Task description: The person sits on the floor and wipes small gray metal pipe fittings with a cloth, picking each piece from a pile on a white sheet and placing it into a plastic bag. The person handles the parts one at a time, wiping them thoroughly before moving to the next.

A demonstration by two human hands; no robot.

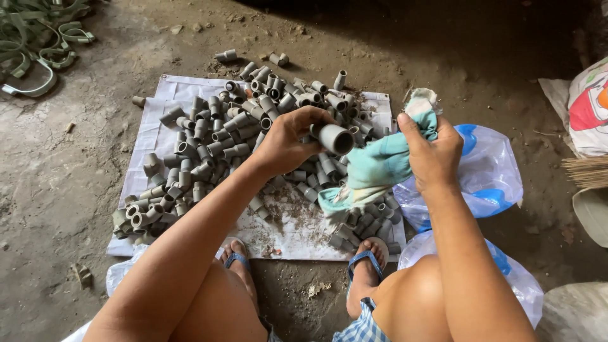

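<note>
My left hand (288, 140) grips a short grey pipe fitting (334, 137), its open end facing the camera. My right hand (432, 152) holds a teal and white cloth (380, 166) bunched just right of the fitting, its tail hanging down over the pile. Below both hands lies a big heap of grey pipe fittings (215, 149) spread on a white sheet (149, 130) on the dirt floor. My feet in blue sandals (366, 258) rest at the sheet's near edge.
Clear and blue plastic bags (491, 171) lie right of the sheet. A coil of green straps (38, 38) sits at the top left. A patterned sack (589, 107) and a broom's bristles (586, 171) are at the right edge. Loose fittings (227, 56) lie beyond the sheet.
</note>
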